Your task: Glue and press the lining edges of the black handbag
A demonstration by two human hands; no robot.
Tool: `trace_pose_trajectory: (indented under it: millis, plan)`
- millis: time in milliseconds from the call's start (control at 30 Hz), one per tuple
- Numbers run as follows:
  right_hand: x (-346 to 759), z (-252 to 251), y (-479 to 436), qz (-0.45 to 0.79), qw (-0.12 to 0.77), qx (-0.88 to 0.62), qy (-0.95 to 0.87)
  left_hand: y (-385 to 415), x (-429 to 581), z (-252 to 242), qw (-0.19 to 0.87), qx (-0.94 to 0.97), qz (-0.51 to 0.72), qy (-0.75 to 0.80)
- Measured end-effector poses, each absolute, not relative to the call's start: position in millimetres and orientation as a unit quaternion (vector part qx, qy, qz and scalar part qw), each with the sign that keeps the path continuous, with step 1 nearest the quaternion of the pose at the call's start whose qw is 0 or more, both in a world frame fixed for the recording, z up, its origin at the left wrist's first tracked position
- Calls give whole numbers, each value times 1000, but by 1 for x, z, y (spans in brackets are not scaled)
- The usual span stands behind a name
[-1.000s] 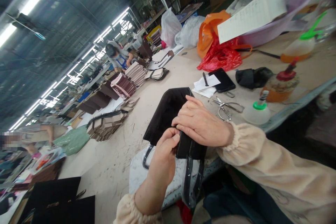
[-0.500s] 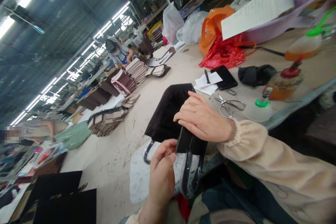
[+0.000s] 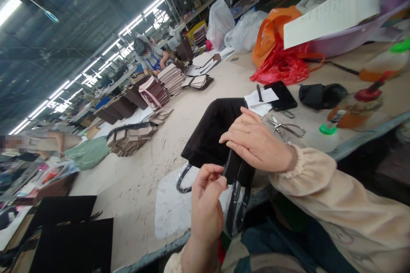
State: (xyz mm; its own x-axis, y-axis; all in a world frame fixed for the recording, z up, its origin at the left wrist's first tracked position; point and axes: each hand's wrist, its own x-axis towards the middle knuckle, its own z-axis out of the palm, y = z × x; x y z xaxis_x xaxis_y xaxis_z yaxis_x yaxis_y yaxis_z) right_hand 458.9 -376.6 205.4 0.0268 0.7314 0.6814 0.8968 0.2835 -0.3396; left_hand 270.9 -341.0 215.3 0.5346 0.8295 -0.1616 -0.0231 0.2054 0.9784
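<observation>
A black handbag (image 3: 208,136) lies tilted on the table, its handles (image 3: 234,211) wrapped in clear plastic. One wrapped handle loop sticks out on the far left side, over a white sheet (image 3: 169,209). My left hand (image 3: 208,200) pinches the near edge of a black strip on the bag between thumb and fingers. Across the top of that same part, my right hand (image 3: 256,143) bends its fingers over the edge and presses on it; its palm side is hidden. Scissors (image 3: 285,128) rest just beyond my right wrist.
Bottles with glue-like liquid (image 3: 355,104), a black phone (image 3: 282,96) and a red plastic bag (image 3: 282,68) stand to the right. Stacked brown pieces (image 3: 131,138) and black panels (image 3: 73,243) lie left. A person (image 3: 150,57) works farther back. The table edge runs close by me.
The view has shifted slightly, so the bag and both hands sit a little farther right. Both hands keep their places on the bag, with the left slightly nearer the right.
</observation>
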Motion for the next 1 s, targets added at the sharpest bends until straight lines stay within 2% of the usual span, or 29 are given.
trace_pose_trajectory:
  millis: [200, 1000]
  plan:
    - [458, 206, -376, -100, 413, -591, -686, -337, 278, 220, 716, 526, 279, 364]
    - [459, 207, -379, -96, 404, -590, -693, -341, 279, 214, 703, 574, 291, 302]
